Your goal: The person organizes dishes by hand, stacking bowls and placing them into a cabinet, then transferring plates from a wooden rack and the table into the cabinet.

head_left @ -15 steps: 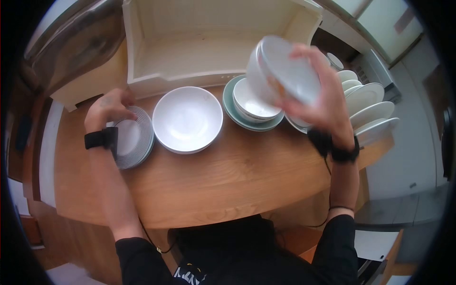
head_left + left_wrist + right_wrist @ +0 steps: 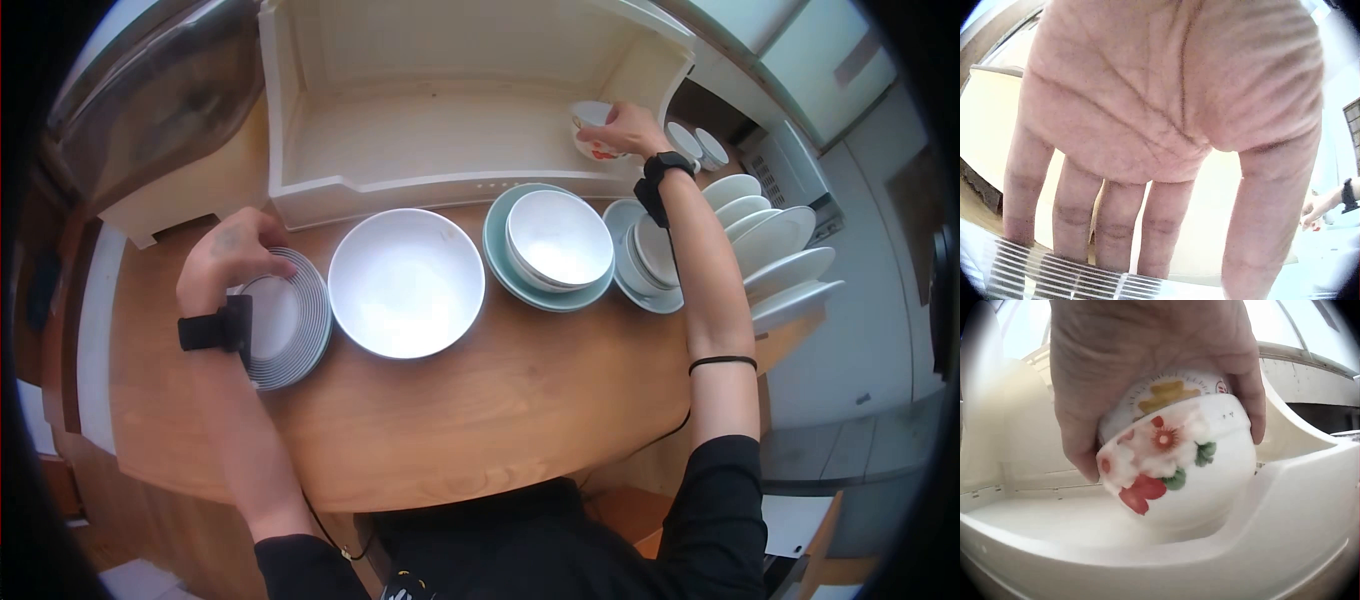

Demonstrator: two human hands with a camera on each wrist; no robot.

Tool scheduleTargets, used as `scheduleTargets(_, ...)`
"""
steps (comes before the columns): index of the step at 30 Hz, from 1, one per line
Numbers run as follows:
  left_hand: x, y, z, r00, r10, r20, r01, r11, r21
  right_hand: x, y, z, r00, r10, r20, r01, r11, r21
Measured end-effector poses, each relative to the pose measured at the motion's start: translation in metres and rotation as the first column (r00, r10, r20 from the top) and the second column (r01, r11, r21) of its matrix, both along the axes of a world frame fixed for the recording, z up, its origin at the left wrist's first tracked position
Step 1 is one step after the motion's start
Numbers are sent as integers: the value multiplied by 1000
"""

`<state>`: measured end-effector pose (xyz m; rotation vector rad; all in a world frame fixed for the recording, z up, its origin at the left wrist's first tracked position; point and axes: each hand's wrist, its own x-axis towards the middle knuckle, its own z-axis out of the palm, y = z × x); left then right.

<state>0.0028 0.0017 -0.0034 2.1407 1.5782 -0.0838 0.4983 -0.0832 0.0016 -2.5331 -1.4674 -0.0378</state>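
Observation:
At the right end of the cream plastic bin (image 2: 430, 180), my right hand (image 2: 637, 130) grips a pair of nested white bowls (image 2: 1179, 469), thumb and fingers spread across their sides. The front bowl carries red flowers and green leaves; a yellow pattern shows on the one behind. In the right wrist view the bowls sit just behind the bin's front wall. My left hand (image 2: 232, 255) rests by a stack of plates with grey ringed rims (image 2: 292, 345) at the table's left. Its fingers (image 2: 1119, 231) reach down fairly straight to the ringed rim.
A large white bowl (image 2: 406, 285) stands mid-table. Right of it are white bowls (image 2: 562, 240) on green plates (image 2: 515, 290), then another dish stack (image 2: 655, 297). Upright plates (image 2: 790, 268) line the right edge. Small bowls (image 2: 710, 150) stand behind them.
My right hand has carried the bowls forward from above the table to the bin's right end. The left hand stays by the ringed plates. The head view has shifted slightly.

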Motion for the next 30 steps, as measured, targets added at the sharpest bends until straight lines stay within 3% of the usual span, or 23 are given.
scheduleTargets(2,-2,5,-6,996,-87,16,86,996,19,4,3,-7,1000,12,-28,-12,1000,17)
scheduleTargets(8,-1,6,-4,996,-86,21,86,996,-24,20,19,-16,997,22,-70,-29,994,-103)
scheduleTargets(14,-1,11,-7,990,-136,27,136,990,-26,20,10,-15,999,0,42,5,992,-125)
scheduleTargets(16,1,10,-5,989,-144,28,145,989,-19,20,4,-11,998,52,40,-41,970,-239)
scheduleTargets(22,1,6,-3,990,-138,23,137,990,31,30,-12,-10,991,25,-129,-37,995,-92)
scheduleTargets(26,8,-2,2,993,-108,46,107,994,28,27,-15,-7,989,63,-135,-78,990,-113)
scheduleTargets(30,6,0,3,990,-128,61,128,992,6,19,-16,-5,997,70,-36,-73,994,-85)
